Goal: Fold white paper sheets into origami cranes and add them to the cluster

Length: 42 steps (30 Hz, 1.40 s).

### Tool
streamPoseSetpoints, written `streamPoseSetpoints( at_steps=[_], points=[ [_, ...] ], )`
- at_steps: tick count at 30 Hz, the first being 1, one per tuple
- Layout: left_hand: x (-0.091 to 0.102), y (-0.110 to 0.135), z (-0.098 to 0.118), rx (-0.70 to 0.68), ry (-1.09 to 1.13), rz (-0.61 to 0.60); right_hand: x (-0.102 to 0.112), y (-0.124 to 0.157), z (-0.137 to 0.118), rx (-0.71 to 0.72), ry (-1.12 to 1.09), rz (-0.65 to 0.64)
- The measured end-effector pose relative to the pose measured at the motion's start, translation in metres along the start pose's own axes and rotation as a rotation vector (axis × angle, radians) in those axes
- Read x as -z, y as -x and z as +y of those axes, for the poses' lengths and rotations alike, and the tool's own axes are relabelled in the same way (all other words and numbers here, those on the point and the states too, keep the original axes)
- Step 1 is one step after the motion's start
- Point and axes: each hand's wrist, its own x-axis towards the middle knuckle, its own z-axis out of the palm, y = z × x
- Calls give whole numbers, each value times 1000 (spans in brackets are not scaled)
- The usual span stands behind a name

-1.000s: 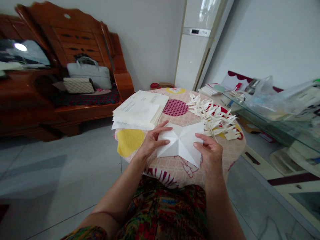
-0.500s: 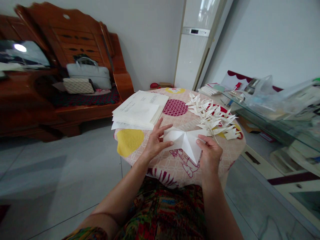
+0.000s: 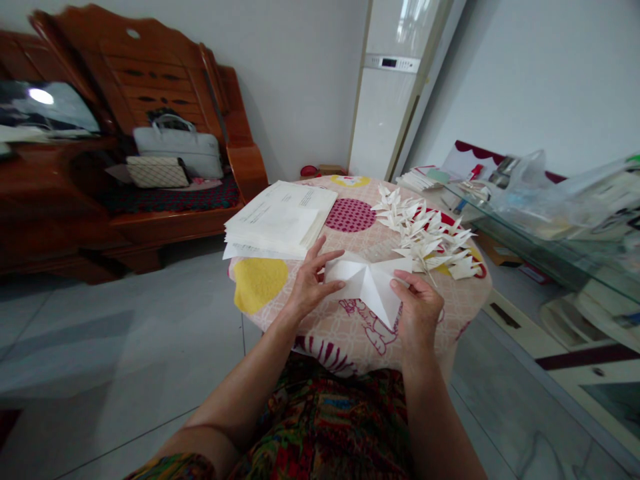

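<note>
A creased sheet of white paper (image 3: 379, 288) is held up between my two hands above the near side of the table. Folds meet near its middle, and a pointed flap hangs down toward me. My left hand (image 3: 313, 281) pinches the paper's left end between thumb and fingers, with the index finger raised. At the right edge, my right hand (image 3: 419, 301) grips the paper with the thumb on top. Just beyond lie many folded paper cranes (image 3: 425, 230) in a heap. A stack of printed paper sheets (image 3: 280, 217) rests at the table's left.
A patterned cloth (image 3: 300, 333) covers the round table. To the right stands a glass-topped cabinet (image 3: 550, 247) with plastic bags (image 3: 530, 193). A wooden bench (image 3: 150, 60) holding a grey handbag (image 3: 197, 152) is at the left. Behind the table rises a white air conditioner (image 3: 383, 120).
Both hands and the folded paper have shifted very slightly left. The grips look the same, and the cranes and the paper stack have not moved.
</note>
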Motion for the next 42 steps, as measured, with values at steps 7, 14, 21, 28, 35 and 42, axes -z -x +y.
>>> streamPoseSetpoints(
  at_steps=[7, 14, 21, 28, 35, 42],
  points=[
    [1, -2, 2, 16, 69, -3, 0, 0, -4, 55, 48, -8],
    [2, -3, -1, 12, 67, 4, 0, -2, -1, 51, 70, -27],
    [4, -4, -3, 10, 70, 5, 0, -3, -2, 64, 67, -41],
    [8, -5, -3, 18, 79, 24, 3, -3, -5, 93, 133, -84],
    [10, -5, -4, -7, 136, 33, 5, -4, -10, 161, 191, -115],
    [11, -6, -6, -38, 152, 26, 8, -6, -7, 150, 225, -144]
  ],
)
